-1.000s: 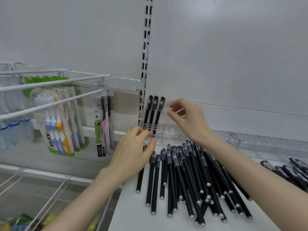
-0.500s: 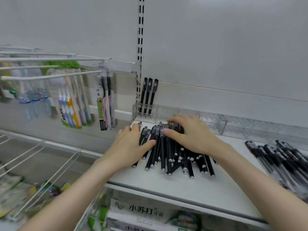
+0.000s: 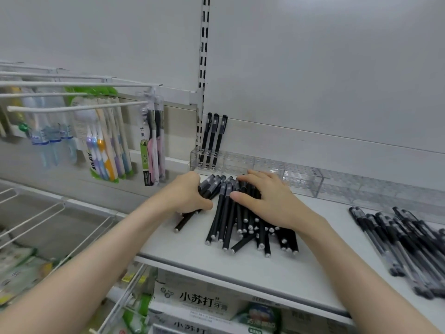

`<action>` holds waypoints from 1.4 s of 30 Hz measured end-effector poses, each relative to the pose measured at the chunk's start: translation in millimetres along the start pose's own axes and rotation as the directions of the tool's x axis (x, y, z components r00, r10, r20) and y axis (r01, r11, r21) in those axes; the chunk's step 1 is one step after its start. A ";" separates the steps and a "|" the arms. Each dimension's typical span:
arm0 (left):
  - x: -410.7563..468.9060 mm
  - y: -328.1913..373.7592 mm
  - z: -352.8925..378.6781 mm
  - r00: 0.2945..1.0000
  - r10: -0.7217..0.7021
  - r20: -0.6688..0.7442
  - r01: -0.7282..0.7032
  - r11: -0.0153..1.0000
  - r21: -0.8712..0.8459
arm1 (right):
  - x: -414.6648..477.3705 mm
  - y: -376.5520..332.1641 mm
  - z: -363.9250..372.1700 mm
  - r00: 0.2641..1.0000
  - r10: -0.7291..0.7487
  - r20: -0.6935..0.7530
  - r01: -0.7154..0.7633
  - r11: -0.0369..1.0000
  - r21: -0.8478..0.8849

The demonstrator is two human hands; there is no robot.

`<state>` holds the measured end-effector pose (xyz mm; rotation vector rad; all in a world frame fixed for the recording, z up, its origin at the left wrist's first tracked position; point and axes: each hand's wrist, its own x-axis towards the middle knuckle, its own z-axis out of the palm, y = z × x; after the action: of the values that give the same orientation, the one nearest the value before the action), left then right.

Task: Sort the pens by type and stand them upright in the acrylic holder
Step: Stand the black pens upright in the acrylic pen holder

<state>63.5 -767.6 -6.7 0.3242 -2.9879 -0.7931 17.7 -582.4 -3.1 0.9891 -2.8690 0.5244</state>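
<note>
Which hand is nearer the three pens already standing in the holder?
Left. The left hand grips part of the pen pile just in front of the three standing pens; the right hand rests on that pile, farther to their right.

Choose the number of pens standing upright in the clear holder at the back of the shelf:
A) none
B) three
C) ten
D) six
B: three pens stand side by side at the left end of the holder, while the others lie flat on the shelf.
</note>
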 end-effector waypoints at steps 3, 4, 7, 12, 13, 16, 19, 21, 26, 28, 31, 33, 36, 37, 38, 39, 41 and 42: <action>4.2 -1.6 -3.0 1.000 0.006 0.010 -0.006 1.000 -0.002 | 0.4 -0.3 -0.2 1.000 0.001 -0.001 -0.001 1.000 -0.001; 5.7 -2.4 -3.8 1.000 0.012 0.025 -0.011 1.000 -0.012 | 0.5 -0.3 -0.3 1.000 0.002 -0.001 -0.002 1.000 -0.006; 7.7 -4.8 -3.8 0.998 0.023 0.051 -0.021 0.999 -0.031 | 0.1 -0.3 -0.4 1.000 0.007 -0.001 -0.007 1.000 -0.005; 9.0 -16.3 -7.6 0.998 0.045 0.046 -0.042 0.996 -0.077 | -1.1 -0.6 -1.4 1.000 0.016 -0.001 -0.016 1.000 0.007; 8.8 -19.2 -7.8 0.998 0.046 0.050 -0.040 0.993 -0.109 | -1.1 -0.5 -1.4 1.000 0.016 -0.003 -0.016 1.000 0.011; 4.4 -22.6 -4.8 0.997 0.075 0.020 -0.064 0.937 -0.345 | -0.5 -0.1 -3.4 1.000 0.003 -0.031 -0.001 0.998 0.057; -3.9 -15.7 -5.1 0.984 0.179 -0.004 -0.127 0.684 -0.718 | 0.8 -1.3 -9.8 0.993 -0.040 -0.111 0.062 0.976 0.209; -7.7 -9.3 -7.6 0.963 0.268 -0.018 -0.154 0.495 -0.855 | 4.6 -6.6 -15.9 0.984 -0.056 -0.167 0.116 0.918 0.378; 6.9 1.0 -11.7 0.902 0.411 -0.135 -0.301 0.372 -0.878 | 29.5 -25.5 -34.6 0.950 -0.029 -0.311 0.221 0.763 0.607; 14.3 3.9 -14.1 0.885 0.433 -0.171 -0.350 0.376 -0.858 | 42.9 -31.9 -38.0 0.915 0.017 -0.404 0.272 0.713 0.646; 25.6 5.2 -19.8 0.861 0.480 -0.169 -0.368 0.359 -0.858 | 59.5 -38.6 -39.5 0.858 0.097 -0.504 0.332 0.644 0.689; 35.1 2.5 -25.9 0.851 0.502 -0.156 -0.364 0.348 -0.864 | 68.6 -41.9 -39.8 0.853 0.119 -0.508 0.355 0.581 0.733; 51.8 -4.2 -30.8 0.860 0.490 -0.143 -0.342 0.347 -0.873 | 79.8 -42.7 -41.3 0.857 0.124 -0.500 0.385 0.491 0.781; 57.3 -6.1 -30.0 0.858 0.489 -0.159 -0.360 0.350 -0.865 | 82.5 -42.6 -42.0 0.860 0.126 -0.494 0.383 0.478 0.790; 62.2 -7.8 -28.4 0.853 0.490 -0.178 -0.381 0.354 -0.854 | 85.1 -41.9 -42.2 0.864 0.129 -0.488 0.375 0.483 0.791; 66.8 -9.1 -25.8 0.847 0.497 -0.190 -0.396 0.352 -0.848 | 86.9 -41.3 -42.1 0.866 0.133 -0.482 0.360 0.504 0.785; 74.7 -10.5 -18.4 0.838 0.513 -0.188 -0.396 0.334 -0.855 | 90.6 -38.2 -40.2 0.862 0.161 -0.481 0.315 0.575 0.755; 77.8 -10.6 -14.5 0.836 0.515 -0.187 -0.394 0.327 -0.859 | 92.6 -36.3 -39.1 0.856 0.182 -0.485 0.290 0.607 0.740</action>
<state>-9.3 -799.9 -0.9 -0.6218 -2.0368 -2.0853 -35.5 -650.3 59.9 0.7881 -2.0333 1.8569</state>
